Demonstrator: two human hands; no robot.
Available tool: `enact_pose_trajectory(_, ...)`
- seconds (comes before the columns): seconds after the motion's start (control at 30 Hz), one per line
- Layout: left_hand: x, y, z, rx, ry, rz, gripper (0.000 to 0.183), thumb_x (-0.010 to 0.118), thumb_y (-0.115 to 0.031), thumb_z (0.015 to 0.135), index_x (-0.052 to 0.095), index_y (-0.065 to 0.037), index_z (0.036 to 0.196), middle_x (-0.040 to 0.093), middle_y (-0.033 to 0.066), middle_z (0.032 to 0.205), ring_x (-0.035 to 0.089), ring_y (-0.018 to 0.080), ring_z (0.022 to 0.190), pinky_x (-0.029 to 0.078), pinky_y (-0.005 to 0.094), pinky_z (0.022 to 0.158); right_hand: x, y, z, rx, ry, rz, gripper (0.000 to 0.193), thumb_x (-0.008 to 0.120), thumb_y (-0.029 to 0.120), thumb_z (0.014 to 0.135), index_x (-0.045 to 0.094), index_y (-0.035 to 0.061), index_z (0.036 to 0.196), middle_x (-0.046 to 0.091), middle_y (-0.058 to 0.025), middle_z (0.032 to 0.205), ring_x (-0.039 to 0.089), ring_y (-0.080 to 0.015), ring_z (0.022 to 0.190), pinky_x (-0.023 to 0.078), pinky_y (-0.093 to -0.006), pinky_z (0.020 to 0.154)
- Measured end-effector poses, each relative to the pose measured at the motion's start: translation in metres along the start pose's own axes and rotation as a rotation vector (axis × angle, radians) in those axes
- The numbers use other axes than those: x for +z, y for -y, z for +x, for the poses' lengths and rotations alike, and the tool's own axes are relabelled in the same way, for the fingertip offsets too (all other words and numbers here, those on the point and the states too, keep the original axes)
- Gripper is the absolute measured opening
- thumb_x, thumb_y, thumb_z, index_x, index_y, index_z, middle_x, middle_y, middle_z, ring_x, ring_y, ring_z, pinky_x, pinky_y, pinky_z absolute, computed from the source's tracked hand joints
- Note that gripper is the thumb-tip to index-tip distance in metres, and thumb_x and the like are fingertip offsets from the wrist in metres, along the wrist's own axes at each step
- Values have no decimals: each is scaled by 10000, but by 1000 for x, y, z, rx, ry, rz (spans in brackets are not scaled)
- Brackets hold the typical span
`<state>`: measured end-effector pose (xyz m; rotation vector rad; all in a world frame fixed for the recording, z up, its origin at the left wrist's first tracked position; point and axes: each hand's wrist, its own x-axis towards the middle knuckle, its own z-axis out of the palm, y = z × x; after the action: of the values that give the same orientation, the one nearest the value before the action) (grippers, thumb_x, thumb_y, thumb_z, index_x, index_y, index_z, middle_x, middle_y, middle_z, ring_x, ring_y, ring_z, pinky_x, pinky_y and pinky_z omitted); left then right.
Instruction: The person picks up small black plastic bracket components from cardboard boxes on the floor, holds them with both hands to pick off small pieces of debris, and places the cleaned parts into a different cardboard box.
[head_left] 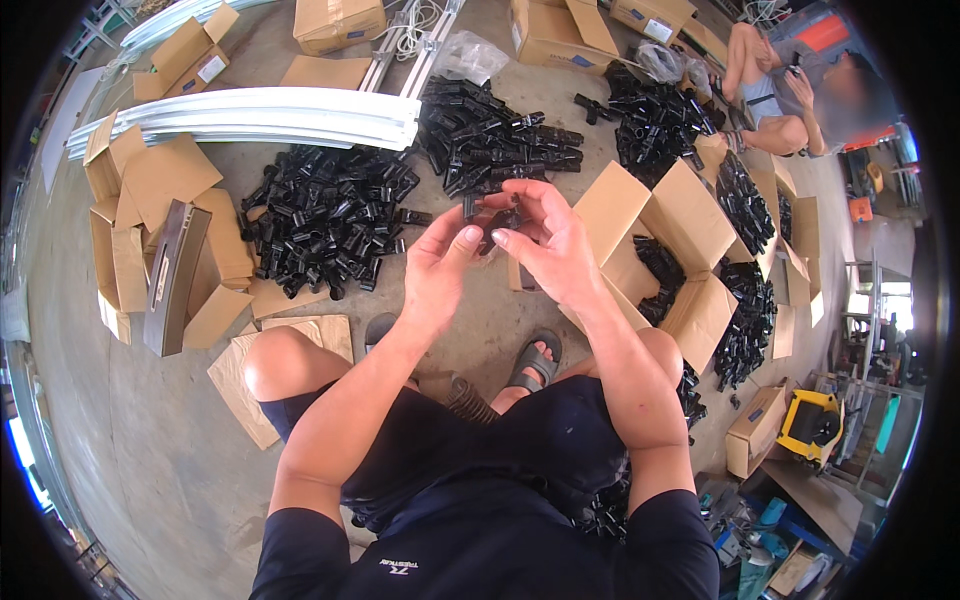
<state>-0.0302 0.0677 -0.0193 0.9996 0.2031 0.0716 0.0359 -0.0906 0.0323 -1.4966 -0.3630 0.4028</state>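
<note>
A black part (503, 222) is held between the half-curled fingers of the left hand (440, 262) and right hand (553, 250), above the floor (170, 430); beyond, black pieces (325, 215) are heaped near an opened cardboard box (690, 215).

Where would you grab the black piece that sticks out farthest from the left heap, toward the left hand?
Probably pinch the black piece by its right end, coming from above and the right: that end juts out past the heap, leaving room around it, while its left end meets the jumble. The left hand is nearest.
</note>
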Motion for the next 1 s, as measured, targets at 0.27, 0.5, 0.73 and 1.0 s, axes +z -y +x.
enact_pose_trajectory(0.27, 6, -13, -2, 92, 70, 175, 405, 682, -110, 1013, 615, 2, 1397, 718, 31, 1205, 636, 99, 1064, 513, 278, 955, -5, 0, -5, -154, 46, -119, 478, 740, -35, 917, 634, 48, 1376, 645, -42, 1172, 673, -115, 941, 587, -262, 778)
enact_pose_trajectory(0.5, 3, -17, -3, 49, 110, 136, 413, 695, -76, 997, 612, 17, 1391, 721, 53, 1204, 650, 116, 1086, 529, 299, 987, -2, 9, -12, -38, 58, 16, 458, 732, -35, 926, 633, 33, 1369, 615, -45, 1146, 663, -101, 940, 588, -238, 710)
enact_pose_trajectory(0.73, 2, -22, -6, 65, 130, 212, 461, 732, -68, 966, 601, 29, 1397, 719, 74, 1205, 658, 123, 1076, 541, 293, 965, -2, 9, -10, -143, 68, -1, 400, 737, -21, 930, 652, 9, 1320, 597, -53, 1171, 641, -89, 901, 580, -228, 694)
enact_pose_trajectory(1.0, 8, -34, -8, 108, 184, 353, 487, 741, -126, 971, 592, 43, 1403, 727, 55, 1142, 665, 93, 995, 569, 267, 902, -1, 11, -9, -182, 59, -20, 377, 744, -20, 924, 673, -10, 1294, 605, -60, 1165, 642, -94, 908, 579, -234, 726)
